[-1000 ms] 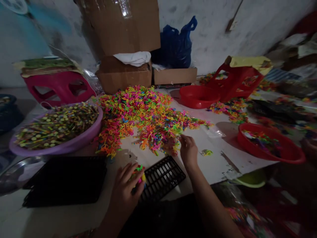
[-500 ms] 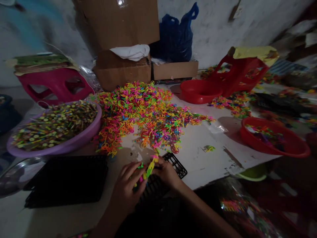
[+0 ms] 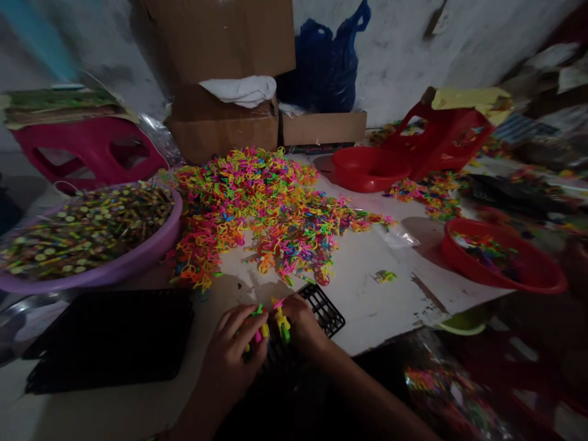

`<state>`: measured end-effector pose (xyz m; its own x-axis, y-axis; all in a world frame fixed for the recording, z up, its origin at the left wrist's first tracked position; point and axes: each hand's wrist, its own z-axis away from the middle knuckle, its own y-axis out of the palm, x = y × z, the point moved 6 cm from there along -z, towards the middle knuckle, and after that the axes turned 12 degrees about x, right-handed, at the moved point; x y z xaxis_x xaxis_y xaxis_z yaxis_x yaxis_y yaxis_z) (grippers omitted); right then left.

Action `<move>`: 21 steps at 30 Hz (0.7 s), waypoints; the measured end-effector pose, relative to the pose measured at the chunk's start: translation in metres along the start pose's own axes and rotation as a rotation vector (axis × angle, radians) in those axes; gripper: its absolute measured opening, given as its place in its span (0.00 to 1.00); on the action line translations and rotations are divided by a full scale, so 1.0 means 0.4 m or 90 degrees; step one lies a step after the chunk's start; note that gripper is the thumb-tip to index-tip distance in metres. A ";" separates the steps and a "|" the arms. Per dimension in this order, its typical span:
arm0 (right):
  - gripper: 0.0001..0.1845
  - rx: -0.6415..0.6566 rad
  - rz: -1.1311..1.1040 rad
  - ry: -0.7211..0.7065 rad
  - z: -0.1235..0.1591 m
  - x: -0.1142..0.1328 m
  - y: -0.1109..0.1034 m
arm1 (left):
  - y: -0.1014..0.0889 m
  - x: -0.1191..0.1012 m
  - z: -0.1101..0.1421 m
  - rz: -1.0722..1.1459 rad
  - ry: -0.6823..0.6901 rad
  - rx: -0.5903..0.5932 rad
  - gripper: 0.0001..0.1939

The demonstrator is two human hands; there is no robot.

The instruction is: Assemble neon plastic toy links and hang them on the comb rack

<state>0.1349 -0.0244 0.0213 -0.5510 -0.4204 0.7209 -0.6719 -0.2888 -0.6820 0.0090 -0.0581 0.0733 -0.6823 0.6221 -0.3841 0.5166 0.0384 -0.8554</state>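
My left hand (image 3: pixel 239 340) is curled around several small plastic pieces (image 3: pixel 258 334) in pink, yellow and green. Close beside it, my right hand (image 3: pixel 301 321) pinches a small yellow, green and pink plastic toy (image 3: pixel 281 321); its exact kind is too small to make out. Below both hands lies a black slotted plastic tray (image 3: pixel 328 309), partly covered by the right hand and forearm. Beyond the hands spreads a large heap of bright plastic pieces (image 3: pixel 257 196), many with ring-like shapes.
Left stands a purple basin (image 3: pixel 172 236) full of small stick-like pieces, with stacked black trays (image 3: pixel 114 337) in front. Red basins (image 3: pixel 367 174) and a red stool (image 3: pixel 427 144) are on the right. Cardboard boxes (image 3: pixel 225 128) and a blue bag (image 3: pixel 324 70) stand behind; a pink stool (image 3: pixel 92 150) is left.
My right hand has drawn slightly away from the left, and the yellow-green toy in it has turned more upright. A gap now shows between the hands. The view has shifted slightly.
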 end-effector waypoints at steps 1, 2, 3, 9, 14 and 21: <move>0.06 0.000 0.021 -0.001 -0.002 0.002 0.004 | 0.001 -0.001 0.001 0.000 0.003 -0.007 0.16; 0.06 0.000 0.032 0.003 -0.003 0.002 0.006 | 0.001 -0.002 0.002 -0.001 0.006 -0.013 0.16; 0.07 0.000 0.031 0.008 -0.004 0.000 0.007 | 0.002 -0.003 0.003 -0.001 0.006 -0.014 0.17; 0.06 -0.015 -0.223 0.033 0.005 -0.043 -0.015 | 0.005 0.000 0.000 0.000 0.002 0.036 0.16; 0.08 -0.029 -0.212 0.026 0.007 -0.039 -0.008 | 0.005 0.003 -0.004 0.015 0.017 0.039 0.17; 0.10 -0.002 0.016 -0.055 0.005 -0.003 0.000 | 0.010 0.000 -0.002 -0.018 0.019 0.032 0.18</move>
<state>0.1364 -0.0256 0.0202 -0.5236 -0.5000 0.6898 -0.6596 -0.2745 -0.6997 0.0116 -0.0573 0.0702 -0.6802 0.6442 -0.3498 0.4699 0.0170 -0.8826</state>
